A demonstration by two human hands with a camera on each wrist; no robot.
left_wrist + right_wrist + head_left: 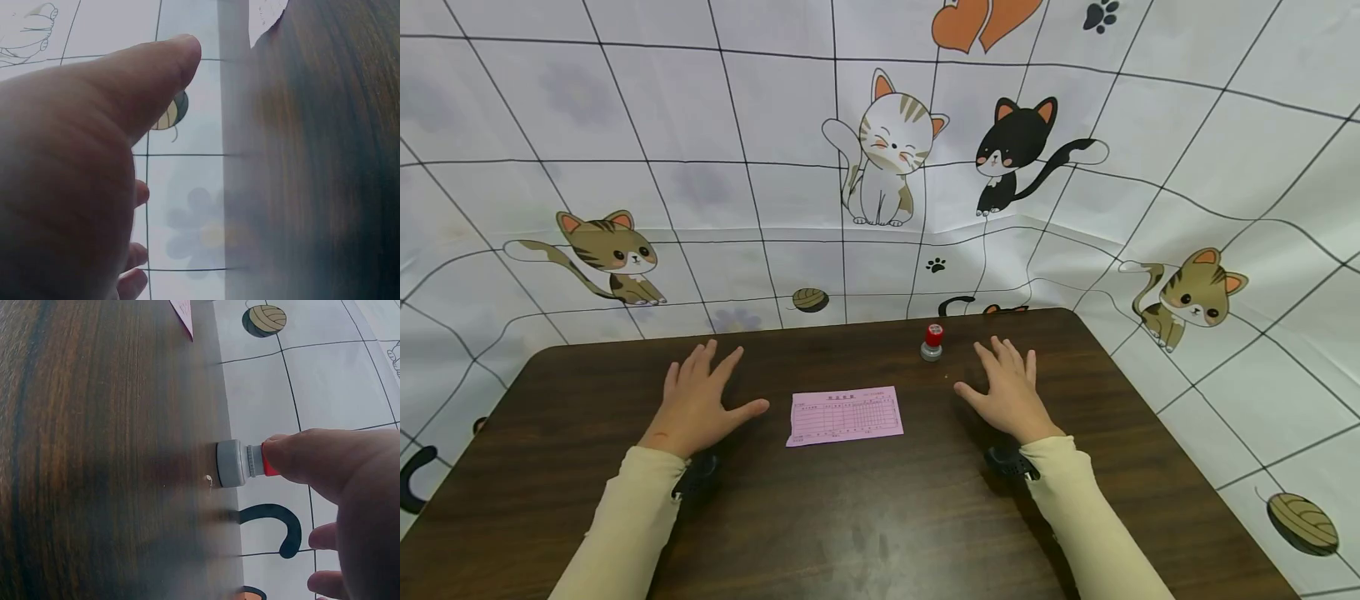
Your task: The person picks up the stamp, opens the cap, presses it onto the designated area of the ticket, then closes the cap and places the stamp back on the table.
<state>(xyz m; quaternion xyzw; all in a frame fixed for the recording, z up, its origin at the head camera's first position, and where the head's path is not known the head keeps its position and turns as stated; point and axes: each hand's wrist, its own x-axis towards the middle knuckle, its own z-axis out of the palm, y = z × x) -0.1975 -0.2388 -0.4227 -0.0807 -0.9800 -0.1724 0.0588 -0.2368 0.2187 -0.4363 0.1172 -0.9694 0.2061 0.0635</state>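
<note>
A pink printed slip of paper [846,416] lies flat on the dark wooden table [850,517], between the two hands. Behind its right end stands a small stamp [932,343] with a red top and a grey base. My left hand [698,402], fingers spread and thumb pointing at the slip, holds nothing. To the right of the stamp, my right hand [1009,392] is spread too, with nothing in it. In the right wrist view the thumb overlaps the red top of the stamp [232,464]. Only a corner of the slip [265,17] shows in the left wrist view.
A white sheet [760,167] with black grid lines and cartoon cats hangs behind the table and along its right side. Dark bands [1011,463] sit on both wrists, below light sleeves [1086,517]. The table's far edge runs just behind the stamp.
</note>
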